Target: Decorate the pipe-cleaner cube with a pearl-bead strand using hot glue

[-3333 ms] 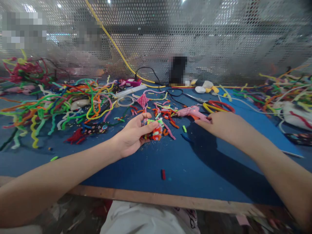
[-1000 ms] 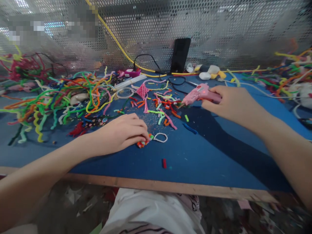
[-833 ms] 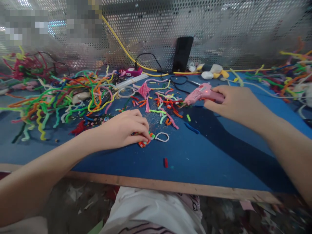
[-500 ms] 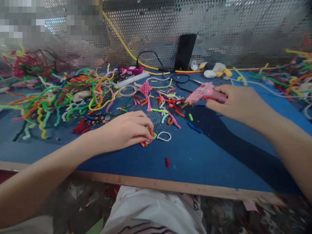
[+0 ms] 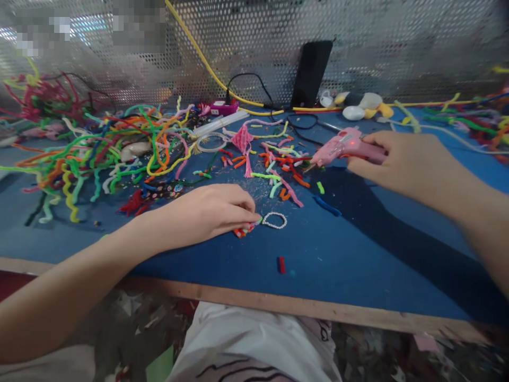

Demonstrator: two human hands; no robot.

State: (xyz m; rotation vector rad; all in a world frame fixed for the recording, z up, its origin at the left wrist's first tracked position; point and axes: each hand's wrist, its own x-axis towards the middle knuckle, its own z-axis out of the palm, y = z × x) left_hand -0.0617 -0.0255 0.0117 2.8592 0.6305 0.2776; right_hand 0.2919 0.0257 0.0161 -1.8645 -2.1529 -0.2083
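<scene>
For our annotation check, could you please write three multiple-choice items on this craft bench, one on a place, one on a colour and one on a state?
1. Where does the small bead ring lie?
A. just right of the left hand
B. under the phone
C. on the floor

2. What colour is the glue gun?
A. green
B. pink
C. black

3. How is the glue gun?
A. lying untouched
B. hanging from the mesh
C. held in the right hand

Answers: 1 A, it lies on the blue table beside the left hand; 2 B, its body is pink; 3 C, the right hand grips its handle.
</scene>
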